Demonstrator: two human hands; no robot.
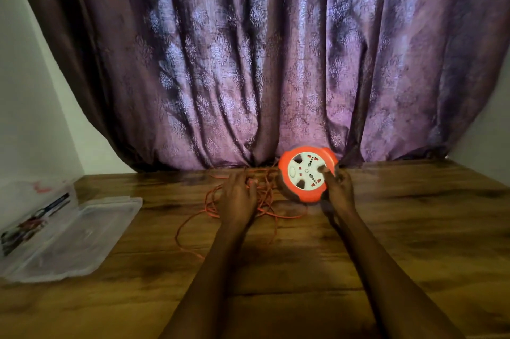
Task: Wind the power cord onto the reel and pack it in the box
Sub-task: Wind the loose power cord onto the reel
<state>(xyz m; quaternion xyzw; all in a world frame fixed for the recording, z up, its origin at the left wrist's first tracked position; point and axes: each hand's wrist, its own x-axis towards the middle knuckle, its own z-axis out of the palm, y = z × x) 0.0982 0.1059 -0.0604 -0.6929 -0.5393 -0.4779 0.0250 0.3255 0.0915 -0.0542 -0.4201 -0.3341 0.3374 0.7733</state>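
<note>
Far left on the wood table (386, 228): clear plastic box (69, 239), lid open, printed card inside. Centre: loose orange cord (193, 221) in a tangle; left hand (238, 196) over it, fingers curled on a strand. Right: orange/white reel (306, 174) tilted on edge nr the purple curtain (248, 62); right hand (339, 191) grips its rim, thumb on the face.
</note>
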